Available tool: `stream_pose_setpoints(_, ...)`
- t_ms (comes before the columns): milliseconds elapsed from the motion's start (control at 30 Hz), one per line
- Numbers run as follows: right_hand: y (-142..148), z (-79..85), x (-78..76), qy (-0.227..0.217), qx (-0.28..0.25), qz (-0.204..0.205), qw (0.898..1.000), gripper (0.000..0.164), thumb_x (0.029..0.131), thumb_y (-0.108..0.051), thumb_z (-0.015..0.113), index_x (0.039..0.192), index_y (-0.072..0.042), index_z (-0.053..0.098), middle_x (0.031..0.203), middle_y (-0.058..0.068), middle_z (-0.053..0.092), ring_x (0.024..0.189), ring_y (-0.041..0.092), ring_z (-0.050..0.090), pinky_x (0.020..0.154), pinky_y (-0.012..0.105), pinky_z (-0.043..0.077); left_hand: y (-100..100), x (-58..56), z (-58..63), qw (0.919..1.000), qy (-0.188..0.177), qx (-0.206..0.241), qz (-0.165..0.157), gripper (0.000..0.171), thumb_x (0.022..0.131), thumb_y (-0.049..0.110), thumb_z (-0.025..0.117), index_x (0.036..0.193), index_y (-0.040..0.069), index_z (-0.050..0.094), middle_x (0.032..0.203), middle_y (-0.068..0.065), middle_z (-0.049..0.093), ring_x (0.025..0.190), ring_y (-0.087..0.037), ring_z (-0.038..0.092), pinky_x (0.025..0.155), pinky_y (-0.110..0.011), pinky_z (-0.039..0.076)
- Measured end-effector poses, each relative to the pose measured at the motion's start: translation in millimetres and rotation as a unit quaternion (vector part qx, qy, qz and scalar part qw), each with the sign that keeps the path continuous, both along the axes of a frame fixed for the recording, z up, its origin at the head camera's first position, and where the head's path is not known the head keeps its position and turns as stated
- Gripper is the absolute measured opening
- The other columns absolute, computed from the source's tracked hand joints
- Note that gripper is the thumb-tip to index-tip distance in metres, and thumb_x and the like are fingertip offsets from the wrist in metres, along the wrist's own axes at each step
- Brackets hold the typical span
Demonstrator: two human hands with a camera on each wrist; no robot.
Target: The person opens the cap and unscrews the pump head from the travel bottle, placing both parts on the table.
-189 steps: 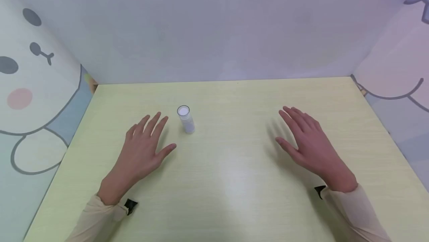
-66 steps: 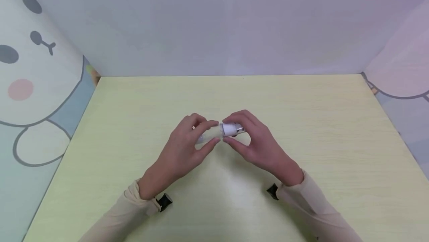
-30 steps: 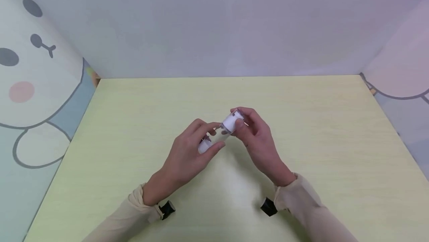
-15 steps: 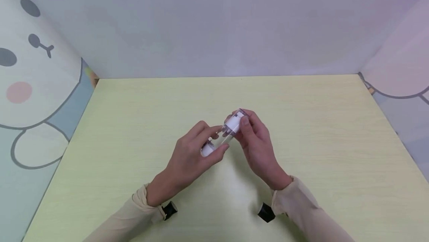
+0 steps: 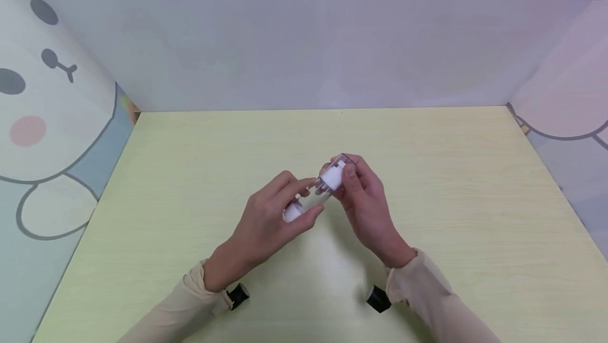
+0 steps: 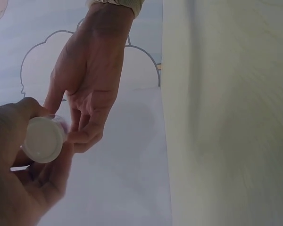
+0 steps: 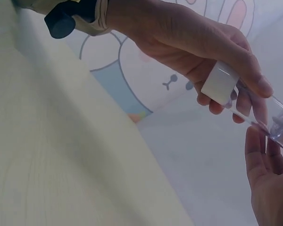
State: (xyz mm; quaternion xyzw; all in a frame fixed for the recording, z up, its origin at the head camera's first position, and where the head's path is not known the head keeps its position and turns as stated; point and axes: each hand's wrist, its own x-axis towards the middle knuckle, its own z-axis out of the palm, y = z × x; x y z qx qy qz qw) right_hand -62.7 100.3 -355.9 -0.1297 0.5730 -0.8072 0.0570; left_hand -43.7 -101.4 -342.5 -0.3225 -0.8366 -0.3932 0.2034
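Note:
A small clear bottle [image 5: 317,198] with white parts near both ends is held slantwise above the table. My left hand [image 5: 266,211] holds its lower end between thumb and fingers; in the left wrist view a round white end [image 6: 43,140] faces the camera. My right hand [image 5: 374,213] pinches the upper end, where a clear sleeve surrounds a white section [image 5: 331,175]. In the right wrist view the left hand [image 7: 193,40] grips the white lower end [image 7: 220,82], while the right hand [image 7: 273,186] reaches the clear end. Some right fingers are hidden behind the bottle.
A pale wooden table [image 5: 214,142] lies under both hands. Behind it stands a plain grey-lilac wall [image 5: 309,37], with cartoon-printed panels [image 5: 43,95] at the sides. A black wrist device [image 5: 378,299] hangs below the right cuff; another [image 5: 238,296] is at the left.
Upright on the table earlier, the bottle is now lifted in both hands. It has gone from nearly level to slanted. Over the last second more clear sleeve shows past the white section.

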Motion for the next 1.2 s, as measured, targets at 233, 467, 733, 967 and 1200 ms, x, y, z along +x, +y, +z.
stream_pose_setpoints(233, 11, -0.1, -6.4, 0.006, 0.015, 0.017, 1.0, 0.018, 0.112, -0.018, 0.046, 0.127, -0.013, 0.055, 0.119, 0.002, 0.063, 0.107, 0.013, 0.066, 0.099, 0.033, 0.061, -6, -4.4, 4.8, 0.9989, -0.016, -0.044, -0.004, 0.042, 0.085, 0.014, 0.087, 0.123, 0.006, 0.072, 0.099, -0.004, 0.066, 0.075, -0.008, 0.062, 0.063, -0.017, 0.055)
stream_pose_setpoints(467, 20, -1.3, -8.3, 0.017, 0.036, 0.013, 0.999, 0.021, 0.109, -0.008, 0.05, 0.129, -0.013, 0.055, 0.121, 0.004, 0.066, 0.109, 0.015, 0.067, 0.095, 0.032, 0.062, -7, -4.8, 4.6, 0.9973, -0.053, -0.052, 0.0, 0.041, 0.088, 0.014, 0.084, 0.126, 0.01, 0.071, 0.106, -0.003, 0.069, 0.081, -0.008, 0.065, 0.067, -0.02, 0.058)
stream_pose_setpoints(733, 28, 1.0, -11.1, 0.026, 0.03, 0.001, 0.999, 0.027, 0.104, 0.0, 0.058, 0.124, -0.017, 0.053, 0.116, 0.004, 0.073, 0.11, 0.018, 0.07, 0.092, 0.03, 0.061, -6, -4.5, 2.7, 0.9945, -0.084, -0.063, 0.009, 0.039, 0.09, 0.017, 0.083, 0.127, 0.011, 0.07, 0.107, -0.001, 0.07, 0.082, -0.008, 0.067, 0.068, -0.021, 0.059)
stream_pose_setpoints(967, 39, 7.8, -13.3, 0.053, 0.047, -0.015, 0.997, 0.032, 0.103, -0.001, 0.062, 0.129, -0.018, 0.054, 0.12, 0.004, 0.07, 0.113, 0.02, 0.069, 0.095, 0.031, 0.06, -8, -6.0, -0.8, 0.992, -0.102, -0.071, 0.025, 0.038, 0.09, 0.017, 0.082, 0.126, 0.013, 0.07, 0.109, 0.001, 0.071, 0.087, -0.009, 0.07, 0.071, -0.023, 0.061)
stream_pose_setpoints(1200, 49, 8.2, -22.6, 0.086, 0.016, -0.042, 0.995, 0.034, 0.098, 0.01, 0.062, 0.125, -0.01, 0.056, 0.124, 0.008, 0.062, 0.111, 0.022, 0.069, 0.094, 0.033, 0.062, -12, -10.2, -1.8, 0.9916, -0.107, -0.063, 0.038, 0.037, 0.09, 0.014, 0.082, 0.125, 0.014, 0.07, 0.108, 0.003, 0.07, 0.09, -0.009, 0.07, 0.072, -0.025, 0.061)
